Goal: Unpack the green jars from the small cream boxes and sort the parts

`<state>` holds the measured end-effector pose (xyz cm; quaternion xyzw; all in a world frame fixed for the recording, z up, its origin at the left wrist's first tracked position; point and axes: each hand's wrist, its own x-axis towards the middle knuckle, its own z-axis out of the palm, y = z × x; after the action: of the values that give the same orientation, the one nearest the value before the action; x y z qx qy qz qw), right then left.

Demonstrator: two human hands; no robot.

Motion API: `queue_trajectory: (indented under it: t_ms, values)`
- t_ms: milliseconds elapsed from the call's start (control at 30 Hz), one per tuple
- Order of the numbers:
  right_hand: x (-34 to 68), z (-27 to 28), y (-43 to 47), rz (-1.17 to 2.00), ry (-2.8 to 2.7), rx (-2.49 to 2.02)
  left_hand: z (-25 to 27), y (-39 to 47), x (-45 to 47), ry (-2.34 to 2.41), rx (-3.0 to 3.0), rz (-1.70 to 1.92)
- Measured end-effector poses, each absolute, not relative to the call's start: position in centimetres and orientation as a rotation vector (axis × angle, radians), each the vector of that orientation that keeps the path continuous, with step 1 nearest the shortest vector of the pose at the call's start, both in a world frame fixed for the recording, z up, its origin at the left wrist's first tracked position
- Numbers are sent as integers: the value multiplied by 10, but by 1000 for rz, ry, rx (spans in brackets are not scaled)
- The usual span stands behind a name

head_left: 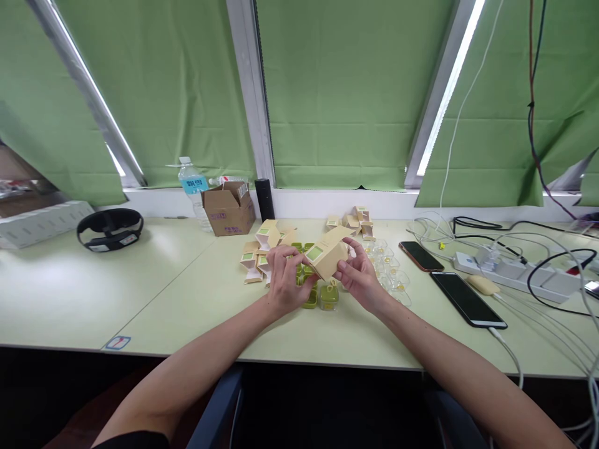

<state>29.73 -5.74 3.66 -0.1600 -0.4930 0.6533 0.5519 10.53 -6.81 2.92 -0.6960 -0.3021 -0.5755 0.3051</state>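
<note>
A small beige cardboard box (331,254) with a green window is held tilted above the table between my two hands. My left hand (285,284) pinches its left end, fingers closed on the edge. On the other side, my right hand (359,274) grips the box with thumb and fingers. Just below the box stands a small clear container with a green lid (329,297). Several green lids (309,300) lie in rows beside it, partly hidden by my left hand. Clear plastic cups (389,269) are grouped to the right of my right hand.
Opened beige boxes (253,265) lie left of the lids, with more boxes (362,218) behind. A brown carton (229,212), a water bottle (193,187) and a black headset (110,229) stand leftward. Phones (468,299), a power strip (519,274) and cables lie right.
</note>
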Motion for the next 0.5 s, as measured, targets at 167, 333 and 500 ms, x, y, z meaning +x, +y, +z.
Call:
queue_trajectory:
  t_ms: [167,333,500]
  values:
    - [296,36,-57,1537,-1174,-370,28,-68,105,-740,-1852,-1541]
    - [295,36,-57,1536,-1142,-356,26,-66,101,-715,-1838,-1586]
    - [299,37,-53,1483,-1095,-360,29,-73,100,-664,-2004,-1556]
